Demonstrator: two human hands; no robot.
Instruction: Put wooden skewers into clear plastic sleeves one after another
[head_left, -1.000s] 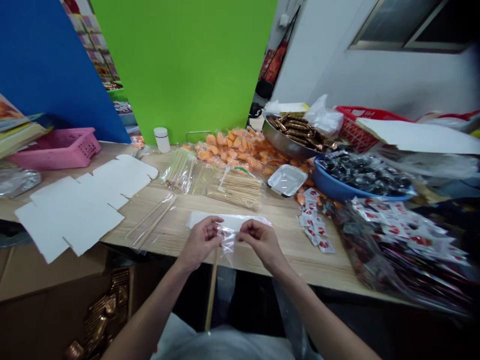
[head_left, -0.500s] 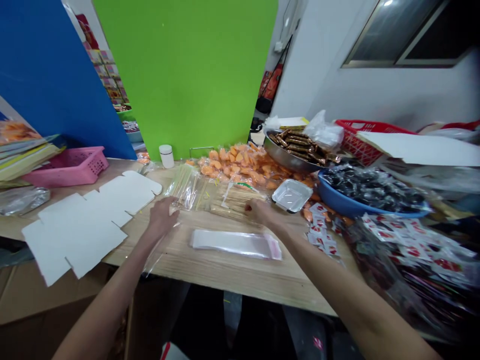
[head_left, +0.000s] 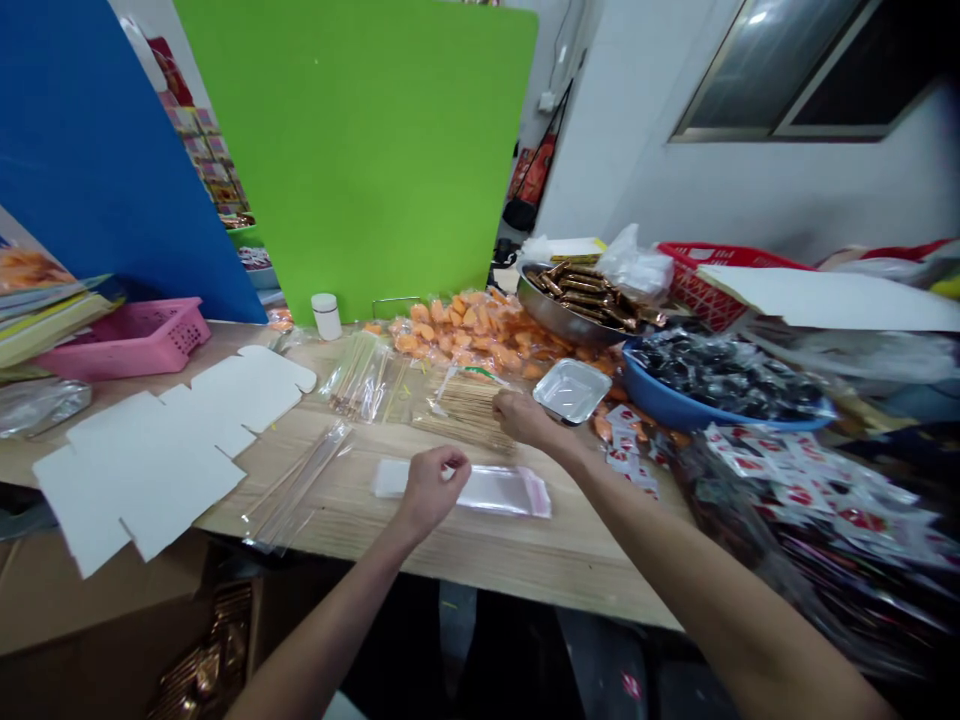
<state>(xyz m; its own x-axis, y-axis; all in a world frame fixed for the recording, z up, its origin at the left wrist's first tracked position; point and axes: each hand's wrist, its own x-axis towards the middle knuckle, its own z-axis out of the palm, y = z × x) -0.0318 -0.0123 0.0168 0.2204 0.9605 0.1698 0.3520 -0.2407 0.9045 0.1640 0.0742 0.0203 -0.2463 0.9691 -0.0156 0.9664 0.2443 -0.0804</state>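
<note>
Your right hand (head_left: 523, 418) is at the right end of the bundle of thin, pale wooden sticks (head_left: 476, 402), which lies on the light wood-grain table (head_left: 525, 565) in clear plastic with a green mark. Its fingers are curled in, and you cannot tell from here whether they have hold of a stick.

Your left hand (head_left: 433, 490) is over the flat stack of long, clear plastic sleeves (head_left: 499, 490) with a pinkish right end, nearer you than the bundle. Its thumb and forefinger curve round into a small ring, nearly meeting; whether a thin sleeve edge is between them cannot be told.

To your left lie long sticks in clear sleeves (head_left: 296, 492). The square silver foil tray (head_left: 571, 390) sits just beyond your right hand, near the orange wrapped pieces (head_left: 480, 330).
</note>
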